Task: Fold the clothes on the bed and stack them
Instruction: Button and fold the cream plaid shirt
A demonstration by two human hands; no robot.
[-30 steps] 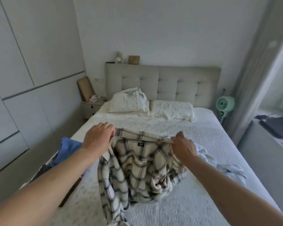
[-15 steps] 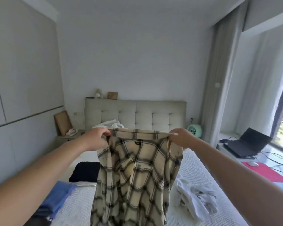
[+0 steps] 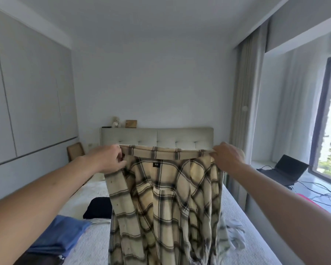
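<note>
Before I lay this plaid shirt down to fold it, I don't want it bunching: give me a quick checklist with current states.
1. Left hand grips the collar end: ok.
2. Right hand grips the other end: ok.
3. Plaid shirt hangs open, collar level: ok.
4. Hem lifted off the bed: cannot tell, out of frame.
5. Landing spot bare: cannot tell, shirt hides it.
6. White garment lies crumpled close by: not ok.

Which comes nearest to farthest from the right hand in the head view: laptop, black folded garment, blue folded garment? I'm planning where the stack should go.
Measured from the right hand, which grips the plaid shirt:
1. Laptop, on the ledge to its right by the window.
2. Black folded garment, across the shirt, on the bed's left side.
3. Blue folded garment, lower left, closest to the camera.
</note>
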